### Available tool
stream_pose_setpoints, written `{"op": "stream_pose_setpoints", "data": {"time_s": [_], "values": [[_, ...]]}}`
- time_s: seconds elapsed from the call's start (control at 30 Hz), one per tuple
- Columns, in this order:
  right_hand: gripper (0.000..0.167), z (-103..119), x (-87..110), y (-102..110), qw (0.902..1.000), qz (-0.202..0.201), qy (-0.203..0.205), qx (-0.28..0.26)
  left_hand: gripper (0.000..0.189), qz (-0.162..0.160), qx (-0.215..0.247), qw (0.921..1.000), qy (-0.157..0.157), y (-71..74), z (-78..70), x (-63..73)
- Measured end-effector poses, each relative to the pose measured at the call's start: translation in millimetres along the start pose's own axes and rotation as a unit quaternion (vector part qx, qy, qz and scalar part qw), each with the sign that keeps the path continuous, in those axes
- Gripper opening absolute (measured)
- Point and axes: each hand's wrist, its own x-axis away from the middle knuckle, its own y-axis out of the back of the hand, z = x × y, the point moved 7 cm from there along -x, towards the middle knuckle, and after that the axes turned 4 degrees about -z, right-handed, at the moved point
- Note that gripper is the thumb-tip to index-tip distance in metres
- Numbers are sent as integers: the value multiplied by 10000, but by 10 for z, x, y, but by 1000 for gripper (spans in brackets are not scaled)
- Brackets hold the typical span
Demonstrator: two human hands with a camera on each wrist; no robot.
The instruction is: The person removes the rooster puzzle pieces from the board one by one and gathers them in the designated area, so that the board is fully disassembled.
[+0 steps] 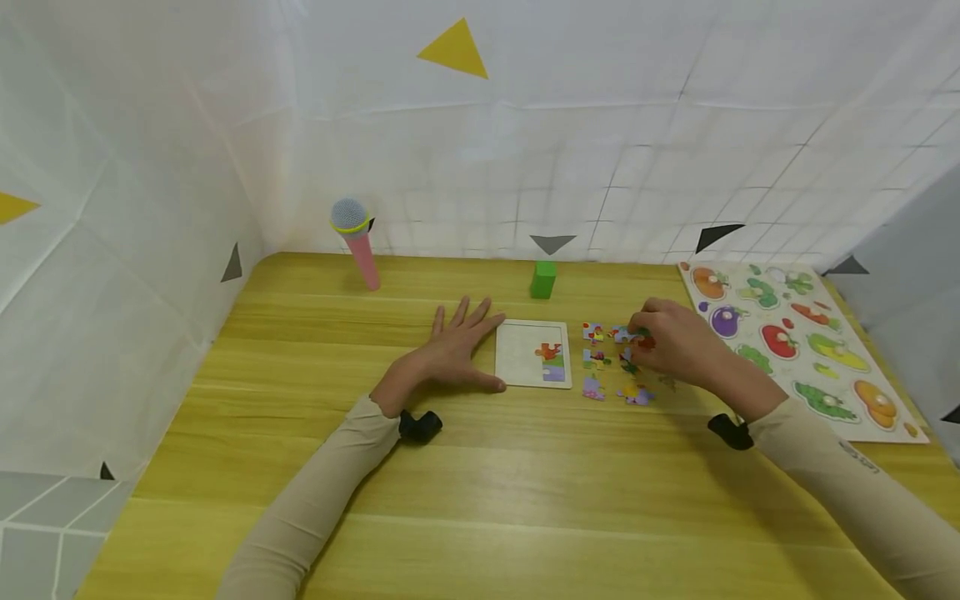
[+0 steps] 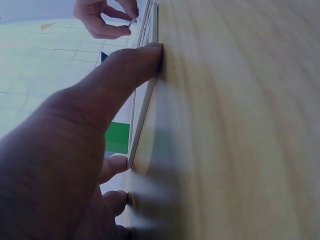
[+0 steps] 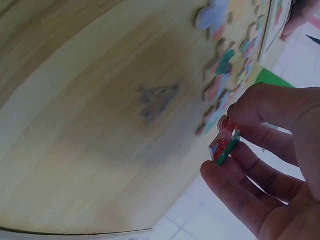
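My left hand point(image 1: 450, 346) is spread at the left side of a square wooden puzzle tray point(image 1: 516, 354). Its thumb touches the tray's near edge and a fingertip touches the far left corner, the fingers fairly straight. A few joined jigsaw pieces point(image 1: 553, 364) lie at the right inside the tray. Between thumb and fingers, my right hand point(image 1: 678, 346) pinches a red and green jigsaw piece point(image 3: 225, 142), raised above the table. Below and left of that hand lie several loose jigsaw pieces point(image 1: 594, 360), some partly hidden by it in the head view.
A green block point(image 1: 543, 280) stands behind the tray. At the back left is a pink toy microphone point(image 1: 362, 250). A vegetable peg board point(image 1: 806, 350) lies at the right, beyond my right hand. White sheeting point(image 1: 420, 167) borders the wooden table point(image 1: 480, 483) at the back.
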Motion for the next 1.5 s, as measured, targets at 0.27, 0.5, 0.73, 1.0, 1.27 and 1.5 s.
{"op": "stream_pose_setpoints", "data": {"time_s": [0.27, 0.5, 0.73, 1.0, 1.27, 1.5], "values": [[22, -214, 13, -47, 9999, -160, -62, -8, 111, 23, 11, 10000, 12, -10, 5, -2], [21, -330, 10, -98, 9996, -53, -266, 4, 111, -2, 46, 10000, 13, -2, -1, 2], [21, -362, 10, -105, 9995, -5, -330, 7, 111, -21, 21, 10000, -19, -13, 1, -3], [20, -346, -2, -103, 9995, 32, -327, -20, 111, 7, -8, 10000, 7, -2, -4, 7], [22, -287, 5, -55, 9997, 34, -211, 91, 110, 16, -27, 10000, 25, 11, -27, 14], [28, -119, -29, 29, 10000, -8, -65, 28, 110, 19, -40, 10000, 26, 14, -25, 17]]}}
